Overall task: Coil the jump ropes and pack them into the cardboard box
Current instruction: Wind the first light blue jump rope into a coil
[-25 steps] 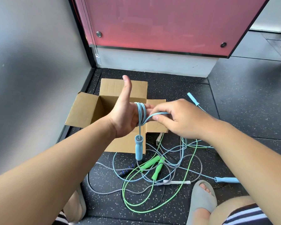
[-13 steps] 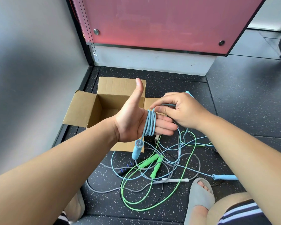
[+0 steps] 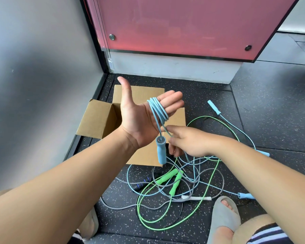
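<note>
My left hand [image 3: 139, 118] is held palm up over the open cardboard box [image 3: 99, 118], thumb up and fingers straight. Several turns of the blue jump rope [image 3: 158, 110] are wound round its fingers. One blue handle [image 3: 161, 150] hangs from the coil below the palm. My right hand [image 3: 188, 142] is just under and to the right of the left hand, pinching the free blue strand that runs down from the coil. That strand leads into the tangle of ropes [image 3: 187, 175] on the floor.
The tangle holds a green rope with two green handles [image 3: 167, 178], a grey rope with a white handle [image 3: 195, 198], a black-and-blue handle [image 3: 141, 184] and light blue handles [image 3: 214, 107]. Grey slippers [image 3: 222, 217] flank it. A grey wall stands left and a pink panel behind.
My right hand swept from above the left fingers down below the palm, drawing the blue strand with it. My left hand rose and turned palm up, and the coil slid toward the fingertips.
</note>
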